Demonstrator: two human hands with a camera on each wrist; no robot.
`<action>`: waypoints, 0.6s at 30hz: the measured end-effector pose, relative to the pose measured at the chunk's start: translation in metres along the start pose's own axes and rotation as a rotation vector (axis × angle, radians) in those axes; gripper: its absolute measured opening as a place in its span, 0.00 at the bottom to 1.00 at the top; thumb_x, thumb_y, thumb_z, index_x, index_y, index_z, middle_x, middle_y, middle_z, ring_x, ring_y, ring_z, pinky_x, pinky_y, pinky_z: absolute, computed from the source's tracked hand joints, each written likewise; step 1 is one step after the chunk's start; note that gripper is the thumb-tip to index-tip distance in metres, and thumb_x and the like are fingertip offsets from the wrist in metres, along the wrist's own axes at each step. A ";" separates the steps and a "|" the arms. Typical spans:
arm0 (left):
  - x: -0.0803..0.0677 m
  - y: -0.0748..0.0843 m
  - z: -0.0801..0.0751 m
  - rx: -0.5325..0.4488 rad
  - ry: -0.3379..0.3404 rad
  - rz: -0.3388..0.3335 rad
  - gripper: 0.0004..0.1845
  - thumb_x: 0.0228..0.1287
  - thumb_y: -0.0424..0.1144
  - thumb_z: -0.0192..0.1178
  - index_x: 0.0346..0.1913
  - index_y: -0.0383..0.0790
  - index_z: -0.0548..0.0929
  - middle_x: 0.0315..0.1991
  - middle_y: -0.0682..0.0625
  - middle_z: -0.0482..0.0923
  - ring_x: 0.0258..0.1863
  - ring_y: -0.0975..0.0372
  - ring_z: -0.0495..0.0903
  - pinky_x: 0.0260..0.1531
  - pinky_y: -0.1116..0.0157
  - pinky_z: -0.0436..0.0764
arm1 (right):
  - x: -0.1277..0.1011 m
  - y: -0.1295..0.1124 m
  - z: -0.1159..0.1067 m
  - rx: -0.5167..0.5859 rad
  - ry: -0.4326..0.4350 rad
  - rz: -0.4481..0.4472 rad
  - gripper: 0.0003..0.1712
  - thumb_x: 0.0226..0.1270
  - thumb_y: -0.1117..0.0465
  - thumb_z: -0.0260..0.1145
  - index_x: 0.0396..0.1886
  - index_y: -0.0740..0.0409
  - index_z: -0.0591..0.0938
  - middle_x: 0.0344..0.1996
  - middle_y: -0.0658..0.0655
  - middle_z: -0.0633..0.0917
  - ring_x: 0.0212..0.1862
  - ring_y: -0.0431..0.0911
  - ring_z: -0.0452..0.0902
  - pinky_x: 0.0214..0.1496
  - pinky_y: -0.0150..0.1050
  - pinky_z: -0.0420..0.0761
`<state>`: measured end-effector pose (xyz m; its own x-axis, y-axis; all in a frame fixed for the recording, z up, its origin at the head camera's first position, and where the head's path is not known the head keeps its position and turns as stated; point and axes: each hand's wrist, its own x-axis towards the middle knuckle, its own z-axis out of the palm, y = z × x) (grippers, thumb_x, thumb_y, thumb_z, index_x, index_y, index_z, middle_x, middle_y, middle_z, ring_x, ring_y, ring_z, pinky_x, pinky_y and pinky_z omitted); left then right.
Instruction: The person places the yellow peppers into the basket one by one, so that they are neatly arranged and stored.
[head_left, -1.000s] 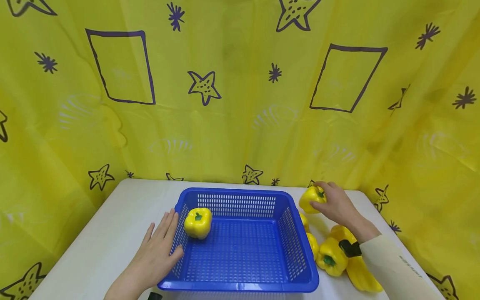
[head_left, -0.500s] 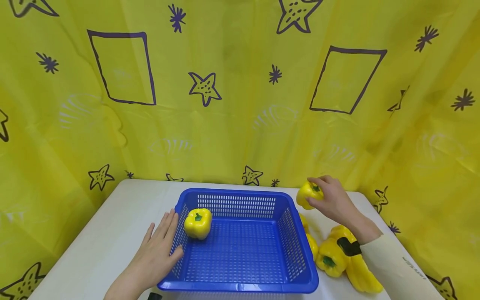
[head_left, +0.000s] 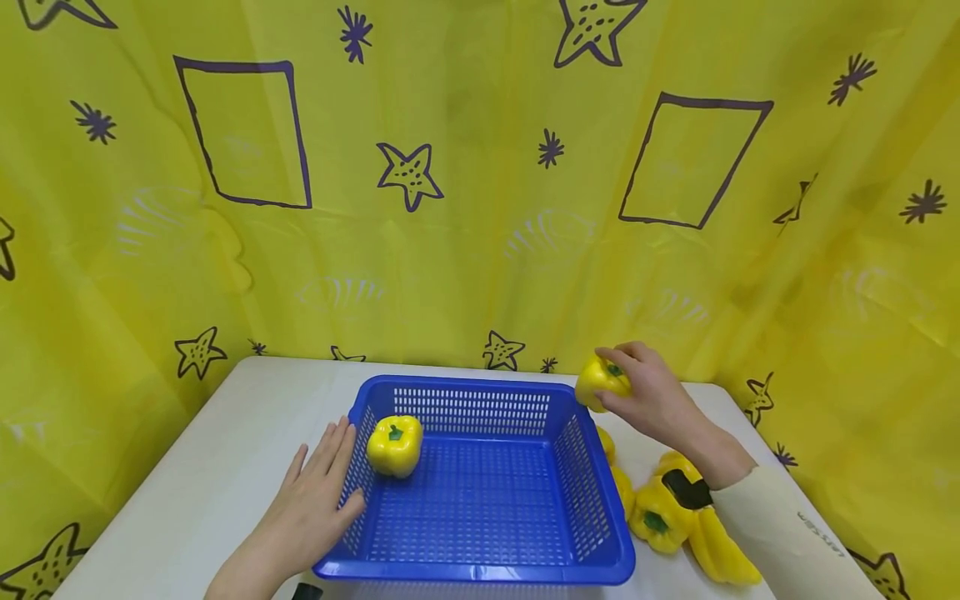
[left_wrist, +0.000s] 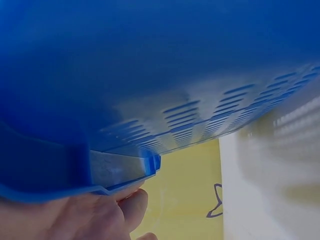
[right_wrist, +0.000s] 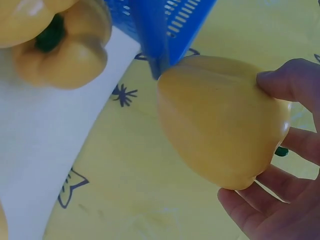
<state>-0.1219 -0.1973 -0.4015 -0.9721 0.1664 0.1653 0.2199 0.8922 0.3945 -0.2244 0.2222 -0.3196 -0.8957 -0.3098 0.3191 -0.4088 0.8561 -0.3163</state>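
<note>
The held pepper (head_left: 599,380) sits in the right hand (head_left: 647,397), fingers curled round it, raised over the far right corner of the blue basket (head_left: 480,573) in the head view. A second ago that hand gripped it lower and further right, over the white table (head_left: 225,467); half a second ago it was already lifting, and now it has come up and inward to the basket's rim. The left hand (head_left: 315,500) has not moved: it lies flat, fingers straight, against the basket's left wall. A second pepper (head_left: 394,444) rests inside the basket near that wall, as before. More peppers (head_left: 660,510) lie in a cluster on the table right of the basket, partly behind the right forearm.

The left wrist view adds only a close look: the basket wall (left_wrist: 165,75) fills the frame, with the left hand (left_wrist: 75,215) pressed beneath its rim. It shows none of the peppers.

The right wrist view shows what the head view hides: the held pepper's (right_wrist: 220,120) smooth underside, fingertips (right_wrist: 280,82) wrapped round its far side, the basket corner (right_wrist: 160,25) just behind it, and one table pepper (right_wrist: 60,45) below.
</note>
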 end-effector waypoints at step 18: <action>0.001 -0.012 -0.012 -0.075 -0.019 0.050 0.33 0.70 0.38 0.52 0.75 0.31 0.61 0.78 0.38 0.54 0.78 0.41 0.50 0.72 0.35 0.49 | 0.005 -0.049 0.020 -0.006 -0.024 -0.171 0.32 0.59 0.57 0.73 0.64 0.58 0.78 0.55 0.62 0.77 0.54 0.55 0.74 0.49 0.48 0.85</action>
<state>-0.1243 -0.2127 -0.3951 -0.9610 0.2184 0.1696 0.2728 0.8488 0.4528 -0.2124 0.1708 -0.3208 -0.8170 -0.4608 0.3465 -0.5546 0.7924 -0.2539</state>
